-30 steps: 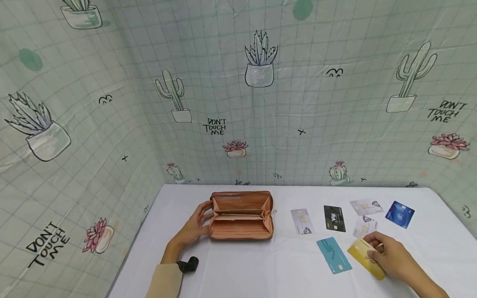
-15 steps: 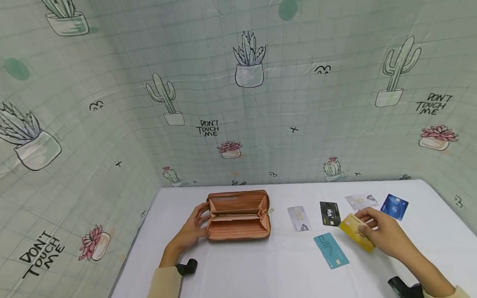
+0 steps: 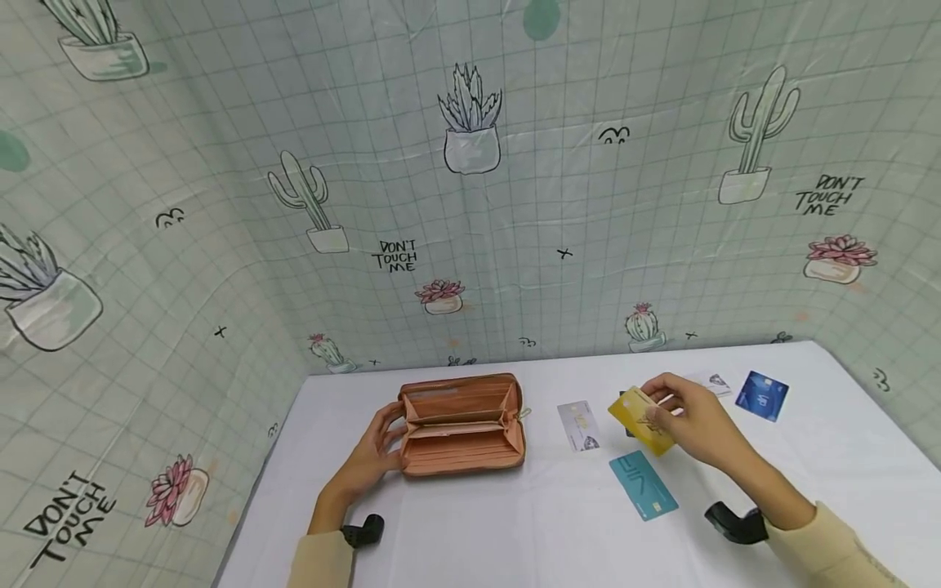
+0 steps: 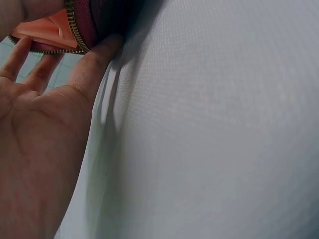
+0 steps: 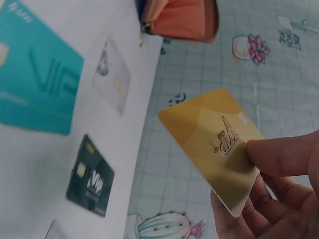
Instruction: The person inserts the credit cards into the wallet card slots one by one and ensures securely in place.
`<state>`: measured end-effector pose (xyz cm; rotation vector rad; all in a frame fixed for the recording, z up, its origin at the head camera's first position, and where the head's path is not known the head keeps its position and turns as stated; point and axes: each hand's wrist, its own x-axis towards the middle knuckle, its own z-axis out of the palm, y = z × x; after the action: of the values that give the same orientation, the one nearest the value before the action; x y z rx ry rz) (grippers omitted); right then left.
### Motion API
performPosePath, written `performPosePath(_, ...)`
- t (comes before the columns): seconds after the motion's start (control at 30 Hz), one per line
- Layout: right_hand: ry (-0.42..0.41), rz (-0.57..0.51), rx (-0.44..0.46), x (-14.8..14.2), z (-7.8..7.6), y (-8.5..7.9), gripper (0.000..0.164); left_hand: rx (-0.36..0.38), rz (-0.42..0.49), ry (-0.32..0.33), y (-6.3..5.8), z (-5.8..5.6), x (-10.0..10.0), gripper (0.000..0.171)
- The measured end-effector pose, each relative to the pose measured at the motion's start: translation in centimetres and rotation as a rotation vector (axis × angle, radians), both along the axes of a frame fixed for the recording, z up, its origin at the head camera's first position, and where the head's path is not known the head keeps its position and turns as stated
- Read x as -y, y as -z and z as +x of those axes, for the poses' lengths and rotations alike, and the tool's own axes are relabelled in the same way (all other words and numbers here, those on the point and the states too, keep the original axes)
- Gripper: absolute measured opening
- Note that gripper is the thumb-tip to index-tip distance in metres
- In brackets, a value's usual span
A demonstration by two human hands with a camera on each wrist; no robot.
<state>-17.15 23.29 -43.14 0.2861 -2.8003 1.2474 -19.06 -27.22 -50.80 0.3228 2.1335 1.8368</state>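
Observation:
A tan zip-around wallet (image 3: 463, 457) lies spread wide on the white table, its inner slots and middle pocket showing. My left hand (image 3: 367, 457) grips its left edge; in the left wrist view the fingers (image 4: 97, 64) meet the brass zip edge (image 4: 76, 30). Above the table, my right hand (image 3: 698, 420) pinches a yellow VIP card (image 5: 214, 144) between thumb and fingers. Below that card is a teal VIP card (image 3: 643, 486). A black VIP card (image 5: 90, 177) is mostly hidden behind the yellow one in the head view.
Between wallet and right hand lies a silver card (image 3: 578, 426). Past the right hand are a blue card (image 3: 762, 396) and a partly covered silver card (image 3: 715, 382). A cactus-print cloth (image 3: 515, 212) hangs behind the table.
My right hand has lifted the yellow card off the table and carried it left, over the black card. My left hand stays at the wallet's edge. The head view has shifted slightly.

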Motion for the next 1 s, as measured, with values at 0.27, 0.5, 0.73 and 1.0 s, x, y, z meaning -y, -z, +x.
performPosePath(0.27, -0.038, -0.090, -0.064, 3.4, -1.9, -1.1, 0.019, 0.003, -0.015, -0.026, 0.0, 0.0, 0.0, 0.100)
performPosePath(0.5, -0.077, -0.177, -0.083, 6.7, -3.4, -1.4, 0.018, 0.003, -0.010, -0.019, 0.2, -0.1, 0.0, 0.099)
performPosePath(0.73, -0.117, -0.222, -0.122, 9.5, -4.6, -1.6, 0.017, -0.009, -0.014, -0.007, 0.1, -0.1, 0.0, 0.098)
performPosePath(1.0, -0.169, -0.272, -0.149, 12.9, -5.9, -2.0, 0.016, -0.012, -0.003, 0.000, 0.2, -0.2, 0.0, 0.098)
